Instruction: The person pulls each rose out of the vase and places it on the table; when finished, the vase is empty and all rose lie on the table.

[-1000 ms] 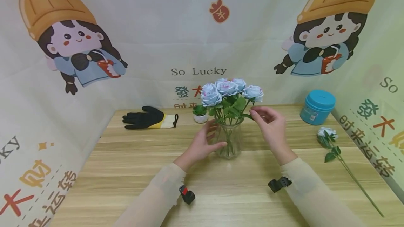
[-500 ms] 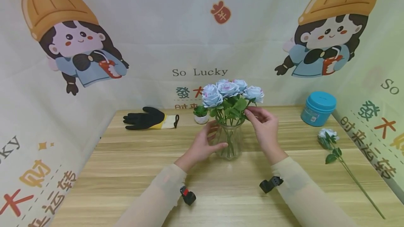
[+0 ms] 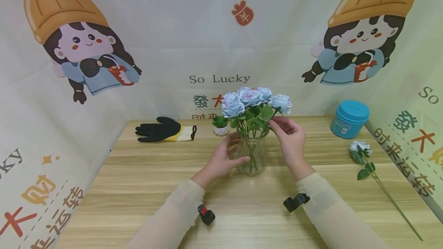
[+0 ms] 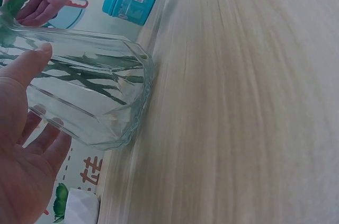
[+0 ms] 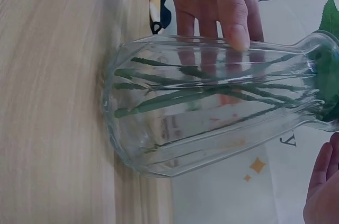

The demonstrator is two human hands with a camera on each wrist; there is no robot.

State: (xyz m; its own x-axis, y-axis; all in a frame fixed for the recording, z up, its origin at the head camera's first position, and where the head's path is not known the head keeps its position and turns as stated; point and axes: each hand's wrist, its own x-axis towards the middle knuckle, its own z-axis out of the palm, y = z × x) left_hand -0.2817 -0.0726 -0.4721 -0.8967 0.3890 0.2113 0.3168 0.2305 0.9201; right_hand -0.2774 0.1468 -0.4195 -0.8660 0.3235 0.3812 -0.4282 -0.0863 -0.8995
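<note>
A clear glass vase [image 3: 251, 160] stands upright on the table, holding several pale blue roses [image 3: 250, 98] with green leaves. My left hand [image 3: 221, 158] grips the vase from its left side, thumb across the front and fingers behind, as the left wrist view also shows on the glass [image 4: 85, 107]. At the right of the vase's mouth, my right hand [image 3: 290, 137] pinches the stem of the rightmost rose [image 3: 281, 103] between thumb and fingers. Its exact hold is partly hidden by leaves. Green stems [image 5: 185, 97] cross inside the vase in the right wrist view.
One more rose [image 3: 360, 147] lies on the table [image 3: 145, 195] at the right, its long stem toward the front. A blue lidded tub [image 3: 350, 120] stands back right. A small potted plant [image 3: 220, 126] is behind the vase; a black glove [image 3: 162, 130] lies back left.
My right hand has moved left and slightly inward to the stems at the vase's mouth. The rightmost rose has tilted slightly right. My left hand stays on the vase.
</note>
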